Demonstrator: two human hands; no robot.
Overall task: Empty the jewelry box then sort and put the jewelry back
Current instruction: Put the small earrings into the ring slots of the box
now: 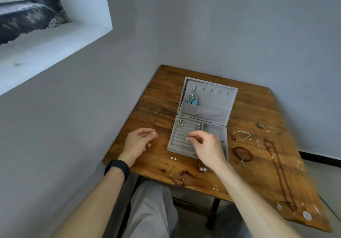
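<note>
A grey velvet jewelry box (219, 129) stands open on the wooden table (160, 97). A blue feather earring (192, 98) hangs inside its lid. A flower piece (180, 122) and a silver piece (197, 127) sit in the ring rolls. My right hand (206, 148) hovers over the rolls and pinches a small silver earring (187, 138). My left hand (139, 142) rests on the table left of the box, fingers loosely curled, holding nothing. Two bracelets, a white one (242, 136) and a red one (242, 154), and a long brown necklace (278, 171) lie right of the box.
Small earrings lie scattered along the table's front edge, among them a pearl pair (202, 169) and a pair (173, 157) near the box's front left corner. Thin chains (295, 175) lie at the far right. Walls close in behind and to the left.
</note>
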